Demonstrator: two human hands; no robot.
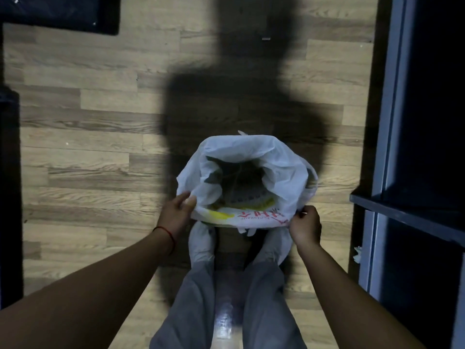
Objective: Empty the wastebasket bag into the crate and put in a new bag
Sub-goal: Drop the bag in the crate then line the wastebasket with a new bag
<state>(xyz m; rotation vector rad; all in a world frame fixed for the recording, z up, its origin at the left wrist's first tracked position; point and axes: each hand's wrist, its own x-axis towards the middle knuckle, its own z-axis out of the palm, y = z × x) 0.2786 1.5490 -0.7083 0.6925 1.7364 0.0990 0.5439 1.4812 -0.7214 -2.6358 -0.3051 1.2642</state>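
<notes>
A white plastic bag with red and yellow print lines a wastebasket on the wooden floor, right in front of my feet. The basket itself is almost fully hidden by the bag. The bag's mouth is open, and dark rubbish shows inside. My left hand pinches the near left edge of the bag. My right hand is closed on the near right edge.
My legs in grey trousers and light shoes stand just behind the basket. A dark cabinet rises on the right, with crumpled paper at its foot. A dark mat lies far left. Dark furniture borders the left edge.
</notes>
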